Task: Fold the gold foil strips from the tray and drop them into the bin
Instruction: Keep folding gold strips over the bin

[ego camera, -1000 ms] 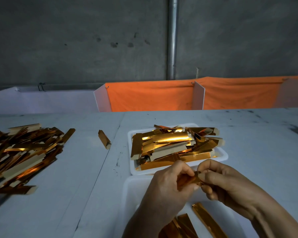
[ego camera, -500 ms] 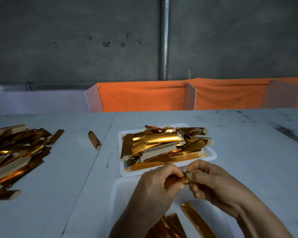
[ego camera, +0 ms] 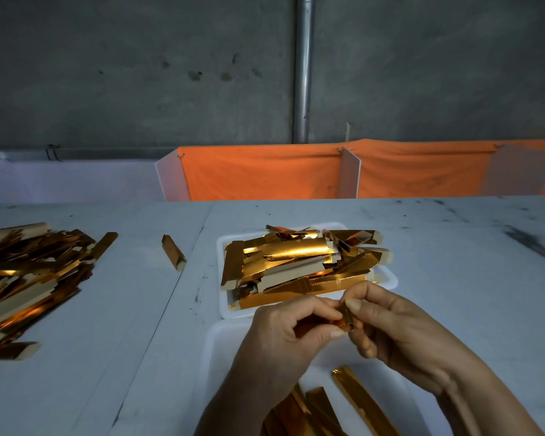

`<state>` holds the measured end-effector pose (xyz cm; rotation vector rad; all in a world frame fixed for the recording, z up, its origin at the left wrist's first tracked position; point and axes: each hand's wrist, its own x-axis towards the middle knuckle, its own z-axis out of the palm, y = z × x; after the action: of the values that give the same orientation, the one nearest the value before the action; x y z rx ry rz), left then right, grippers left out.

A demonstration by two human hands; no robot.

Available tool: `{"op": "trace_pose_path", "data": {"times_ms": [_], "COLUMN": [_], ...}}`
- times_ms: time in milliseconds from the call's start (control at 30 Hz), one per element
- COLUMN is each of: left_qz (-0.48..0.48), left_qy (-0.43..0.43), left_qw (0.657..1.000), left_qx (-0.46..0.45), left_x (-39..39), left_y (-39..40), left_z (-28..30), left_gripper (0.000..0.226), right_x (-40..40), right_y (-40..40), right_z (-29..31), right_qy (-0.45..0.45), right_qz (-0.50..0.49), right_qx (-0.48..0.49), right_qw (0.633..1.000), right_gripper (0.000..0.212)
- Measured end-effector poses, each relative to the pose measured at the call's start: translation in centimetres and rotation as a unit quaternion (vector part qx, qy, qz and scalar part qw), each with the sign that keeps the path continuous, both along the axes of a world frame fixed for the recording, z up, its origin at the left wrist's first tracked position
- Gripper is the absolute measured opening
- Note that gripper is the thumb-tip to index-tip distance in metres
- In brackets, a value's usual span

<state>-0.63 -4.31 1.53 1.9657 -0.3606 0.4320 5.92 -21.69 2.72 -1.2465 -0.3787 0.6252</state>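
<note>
Above the bin (ego camera: 230, 344), both hands pinch one strip (ego camera: 346, 317): left hand (ego camera: 283, 335) at nine o'clock, right hand (ego camera: 400, 325) at three, its long axis running between them.

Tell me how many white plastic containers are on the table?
2. The tray heaped with gold foil strips sits mid-table; the bin lies nearer, under both hands, its near end running out of view. No others show.
</note>
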Motion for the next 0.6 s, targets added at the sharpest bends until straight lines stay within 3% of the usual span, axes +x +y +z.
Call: {"op": "trace_pose_path", "data": {"times_ms": [233,367,600], "left_qz": [0.015,-0.002,-0.019], "left_qy": [0.030,0.051,0.066], "left_qw": [0.999,0.993,0.991], "left_qx": [-0.043,-0.106,-0.114], "left_x": [0.6,0.8,0.8], "left_y": [-0.1,-0.2,0.0], "left_z": [-0.3,-0.2,-0.5], "left_gripper": [0.023,0.020,0.019], "right_x": [-0.2,-0.3,-0.5], "right_y": [1.0,1.3,1.5], "right_z": [-0.6,-0.3,-0.5], "right_qy": [-0.084,-0.009,0.019], "right_qz": [-0.070,-0.054,-0.052], "right_qx": [-0.052,0.017,-0.015], "right_qw": [0.993,0.998,0.998], "right_gripper": [0.029,0.018,0.016]}}
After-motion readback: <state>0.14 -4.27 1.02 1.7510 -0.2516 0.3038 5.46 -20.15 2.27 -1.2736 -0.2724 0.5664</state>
